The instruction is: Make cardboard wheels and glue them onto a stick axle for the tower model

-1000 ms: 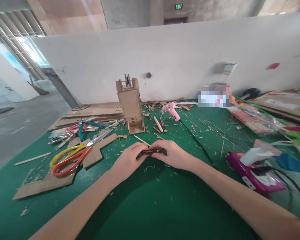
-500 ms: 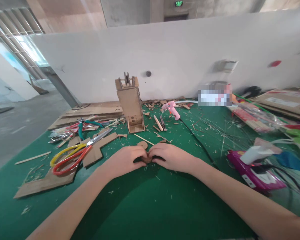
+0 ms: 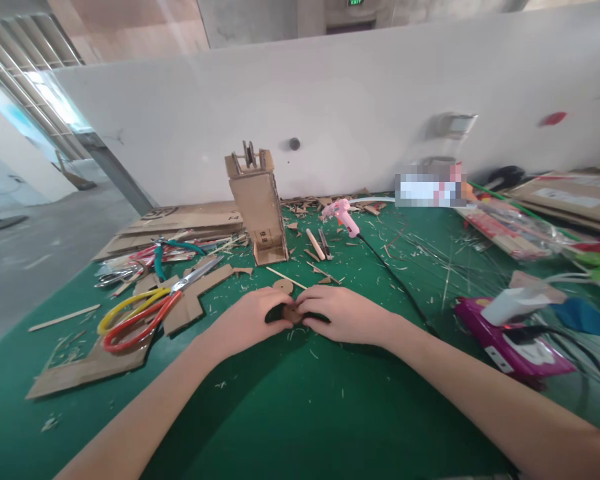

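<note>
A small brown cardboard piece [image 3: 293,313] is pinched between the fingertips of my left hand [image 3: 253,317] and my right hand [image 3: 343,313], low over the green table. Both hands are closed on it, and the fingers partly cover it. Just behind them lies a round cardboard disc [image 3: 283,287]. A thin wooden stick [image 3: 286,277] rests beyond the disc. Farther back stands an upright cardboard tower [image 3: 257,210] with small discs mounted at its top.
Scissors [image 3: 173,293] with yellow and orange handles lie on cardboard scraps at the left, near teal pliers [image 3: 159,259]. Behind my right hand are a pink glue gun [image 3: 345,219] and a craft knife [image 3: 325,245]. A magenta power strip [image 3: 510,343] sits at the right.
The view has shifted slightly. The brown piece between my fingertips is tilted differently and shows more of its face. Both hands keep their hold.
</note>
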Demonstrator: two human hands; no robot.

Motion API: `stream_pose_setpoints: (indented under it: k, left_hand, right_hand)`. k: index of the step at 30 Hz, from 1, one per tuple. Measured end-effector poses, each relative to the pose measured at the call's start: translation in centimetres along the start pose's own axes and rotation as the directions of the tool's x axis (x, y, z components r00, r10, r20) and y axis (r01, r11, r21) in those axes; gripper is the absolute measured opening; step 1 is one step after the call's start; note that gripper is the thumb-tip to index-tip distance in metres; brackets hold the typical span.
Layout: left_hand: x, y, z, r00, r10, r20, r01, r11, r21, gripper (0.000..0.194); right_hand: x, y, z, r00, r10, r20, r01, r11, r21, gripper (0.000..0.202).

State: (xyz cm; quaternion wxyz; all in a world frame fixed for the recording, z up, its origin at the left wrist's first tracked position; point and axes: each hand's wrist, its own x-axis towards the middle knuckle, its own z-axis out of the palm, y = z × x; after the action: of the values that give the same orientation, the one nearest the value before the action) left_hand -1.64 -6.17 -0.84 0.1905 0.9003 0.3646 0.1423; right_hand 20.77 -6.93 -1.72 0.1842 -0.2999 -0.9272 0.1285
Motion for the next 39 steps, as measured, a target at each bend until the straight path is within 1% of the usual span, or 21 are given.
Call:
stream_pose_setpoints:
  k: [2,4,5,9,11,14,18,21,23,25,27,29,32,34,36,37,39]
  left_hand:
    - [0.3,0.2,0.3,1.000,-0.008,-0.026,0.008,1.000,0.009,0.022]
    - [0.6,0.4,0.5,0.998,-0.017,-0.057,0.018,1.000,0.014,0.022]
    - [0.7,0.4,0.7,0.997,-0.021,-0.069,0.022,1.000,0.014,0.023]
    - [0.8,0.4,0.9,0.993,-0.044,-0.106,0.042,0.999,-0.015,0.027]
    - [0.7,0.3,0.8,0.991,-0.058,-0.118,0.052,0.997,-0.053,0.030]
    - [0.5,0.4,0.5,0.990,-0.080,-0.115,0.063,0.988,-0.140,0.030]
    - [0.4,0.1,-0.1,0.982,-0.141,-0.124,0.110,0.966,-0.233,0.032]
    - [0.3,-0.3,-0.3,0.974,-0.179,-0.141,0.137,0.955,-0.265,0.035]
    - [0.2,-0.4,-0.2,0.975,-0.169,-0.142,0.128,0.957,-0.259,0.037]
    - [0.2,-0.2,-0.1,0.984,-0.126,-0.122,0.096,0.969,-0.227,0.038]
    - [0.1,0.0,0.1,0.990,-0.090,-0.110,0.068,0.979,-0.192,0.038]
    - [0.1,0.0,0.0,0.987,-0.095,-0.131,0.073,0.983,-0.167,0.036]
    - [0.1,-0.5,-0.5,0.966,-0.164,-0.199,0.140,0.982,-0.126,0.036]
    - [0.0,-1.0,-0.9,0.951,-0.207,-0.228,0.179,0.974,-0.138,0.035]
    - [0.0,-1.2,-1.1,0.946,-0.227,-0.231,0.187,0.965,-0.183,0.034]
    - [0.0,-1.3,-1.2,0.949,-0.225,-0.220,0.181,0.962,-0.204,0.032]
    - [0.0,-1.1,-1.2,0.962,-0.200,-0.188,0.158,0.963,-0.218,0.029]
  right_hand:
    - [0.0,0.5,-0.3,0.997,0.056,-0.048,-0.058,0.997,-0.052,0.022]
    - [0.0,1.2,-0.6,0.986,0.134,-0.099,-0.147,0.981,-0.130,0.021]
    - [0.0,1.6,-0.6,0.980,0.170,-0.107,-0.186,0.968,-0.171,0.019]
    - [0.1,2.6,-0.6,0.961,0.274,-0.030,-0.270,0.913,-0.306,0.021]
    - [0.1,2.5,-0.6,0.946,0.324,-0.001,-0.302,0.882,-0.362,0.025]
    - [0.1,1.8,-1.1,0.924,0.382,0.028,-0.336,0.842,-0.422,0.025]
    - [0.0,1.6,-1.9,0.904,0.427,0.004,-0.372,0.793,-0.482,0.023]
    - [-0.1,2.1,-2.1,0.912,0.410,-0.021,-0.358,0.769,-0.529,0.022]
    - [-0.2,2.4,-2.0,0.919,0.393,-0.015,-0.338,0.770,-0.540,0.021]
    - [-0.2,2.6,-2.0,0.921,0.390,-0.013,-0.337,0.778,-0.530,0.020]
    - [-0.2,2.6,-2.0,0.913,0.406,-0.034,-0.371,0.794,-0.482,0.019]
    - [-0.2,2.5,-2.0,0.895,0.442,-0.062,-0.430,0.817,-0.383,0.016]
    - [-0.2,2.4,-2.1,0.865,0.498,-0.065,-0.499,0.840,-0.212,0.010]
    - [-0.2,2.4,-2.1,0.860,0.507,-0.056,-0.510,0.854,-0.101,0.006]
    - [-0.1,2.3,-2.2,0.859,0.509,-0.052,-0.505,0.860,0.073,0.002]
    - [-0.1,2.2,-2.3,0.857,0.513,-0.048,-0.496,0.847,0.193,0.001]
    - [0.1,1.8,-2.6,0.851,0.525,-0.030,-0.456,0.764,0.457,0.004]
